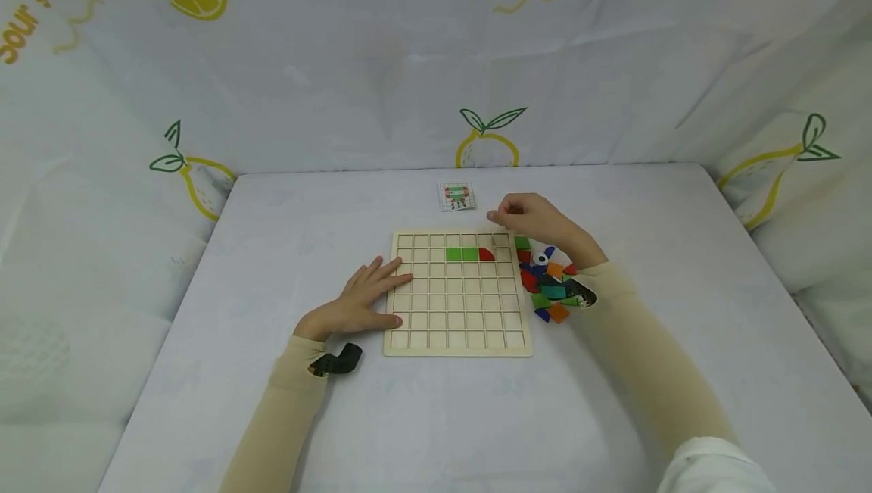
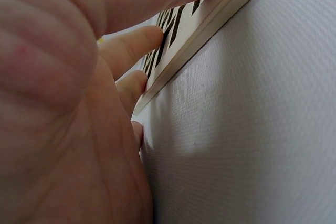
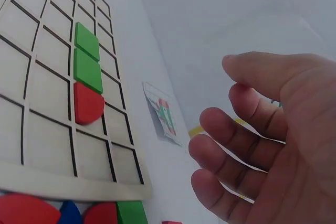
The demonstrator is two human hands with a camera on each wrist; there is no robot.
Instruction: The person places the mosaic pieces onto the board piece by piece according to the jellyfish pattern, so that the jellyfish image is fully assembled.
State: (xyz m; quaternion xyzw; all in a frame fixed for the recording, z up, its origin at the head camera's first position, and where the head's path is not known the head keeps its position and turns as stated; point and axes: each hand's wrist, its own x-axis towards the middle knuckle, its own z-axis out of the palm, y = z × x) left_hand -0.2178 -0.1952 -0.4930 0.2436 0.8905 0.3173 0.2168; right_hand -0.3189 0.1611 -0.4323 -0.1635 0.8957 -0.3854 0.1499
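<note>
A wooden grid board (image 1: 456, 319) lies on the table, with two green squares (image 1: 462, 254) and a red quarter-round piece (image 1: 486, 254) side by side in an upper row. My left hand (image 1: 357, 300) rests with spread fingers on the board's left edge; thumb and fingertips reach over the rim in the left wrist view. Above the board's far right corner hovers my right hand (image 1: 534, 218). Its fingers are loosely curled, thumb close to the index finger, and no piece shows between them in the right wrist view.
A small pattern card (image 1: 457, 196) with a red and green figure lies beyond the board. Along the board's right side is a pile of coloured pieces (image 1: 553, 292), partly under the right wrist. White cloth (image 1: 341, 84) with lemon prints hangs behind the table.
</note>
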